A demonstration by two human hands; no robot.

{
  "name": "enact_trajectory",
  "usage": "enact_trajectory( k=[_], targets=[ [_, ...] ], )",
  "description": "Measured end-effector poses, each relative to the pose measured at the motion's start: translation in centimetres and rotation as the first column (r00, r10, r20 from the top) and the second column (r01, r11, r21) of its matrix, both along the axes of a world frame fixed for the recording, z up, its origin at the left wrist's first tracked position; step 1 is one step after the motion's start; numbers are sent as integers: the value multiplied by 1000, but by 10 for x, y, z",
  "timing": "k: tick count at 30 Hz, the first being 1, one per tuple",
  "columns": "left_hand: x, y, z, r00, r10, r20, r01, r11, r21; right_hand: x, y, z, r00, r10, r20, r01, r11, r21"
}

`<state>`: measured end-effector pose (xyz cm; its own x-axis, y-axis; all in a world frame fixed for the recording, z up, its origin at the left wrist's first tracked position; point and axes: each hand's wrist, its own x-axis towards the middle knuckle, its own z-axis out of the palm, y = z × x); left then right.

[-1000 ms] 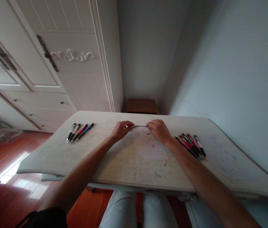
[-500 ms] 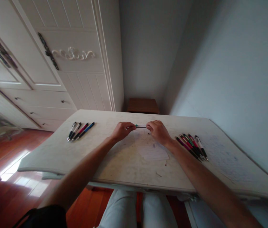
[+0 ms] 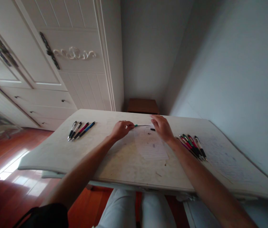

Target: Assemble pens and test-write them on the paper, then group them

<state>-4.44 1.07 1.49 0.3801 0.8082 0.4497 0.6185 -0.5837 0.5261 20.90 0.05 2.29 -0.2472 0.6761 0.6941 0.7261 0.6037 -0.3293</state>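
Note:
My left hand (image 3: 123,130) is closed in a pinch above the table. From its fingertips a thin dark pen refill (image 3: 143,125) with a green part at its near end points to the right. My right hand (image 3: 161,127) is beside the refill's far tip, fingers stretched and thumb apart, with no grip on it visible. Just under the right thumb shows a small black piece (image 3: 152,129); whether it touches the hand I cannot tell. A sheet of written paper (image 3: 151,150) lies below both hands, with a tiny dark bit (image 3: 149,133) on it.
Several pens (image 3: 81,131) lie side by side at the left of the white table (image 3: 119,167). Another group of pens (image 3: 193,147) lies by my right forearm, next to a second written sheet (image 3: 226,158). A white wardrobe (image 3: 81,63) stands behind left; a wall (image 3: 243,79) borders the right.
My right hand has let go of the thin refill and opened, moving slightly right and up. My left hand has shifted a little left with the refill, baring more of it and the black piece.

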Motion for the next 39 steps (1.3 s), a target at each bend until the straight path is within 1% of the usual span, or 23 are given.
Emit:
enact_trajectory(
  k=[2, 4, 9, 12, 15, 20, 26, 32, 35, 39],
  targets=[
    [-2, 1, 0, 999, 29, -28, -28, 999, 15, 8, 6, -4, 997, -47, -56, 47, 999, -5],
    [-3, 3, 0, 998, 52, -37, -51, 998, 30, 13, 12, -12, 998, -57, -41, 55, 998, -33],
    [-5, 4, 2, 994, 107, -3, -107, 992, 66, 13, 23, -37, 998, -17, 55, 24, 990, -141],
    [-5, 3, 3, 991, 131, 4, -131, 989, 65, 9, 22, -42, 998, 7, 69, 4, 986, -164],
    [-4, 3, 3, 991, 131, 9, -132, 990, 47, 5, 19, -40, 996, 33, 89, -15, 982, -187],
    [-4, 2, 3, 992, 122, 13, -122, 992, 14, 1, 16, -36, 994, 50, 93, -32, 983, -179],
    [-4, 1, 4, 993, 119, -4, -119, 993, 23, 0, 14, -37, 991, 63, 116, -38, 978, -207],
    [-4, 1, 3, 994, 106, -25, -105, 994, 38, -3, 12, -34, 985, 110, 135, -79, 974, -212],
    [-4, 2, 1, 994, 102, -28, -101, 994, 50, -4, 12, -30, 987, 89, 135, -62, 980, -190],
    [-5, 1, 2, 991, 123, -44, -120, 990, 68, -2, 12, -22, 998, 15, 65, -6, 991, -135]
  ],
)
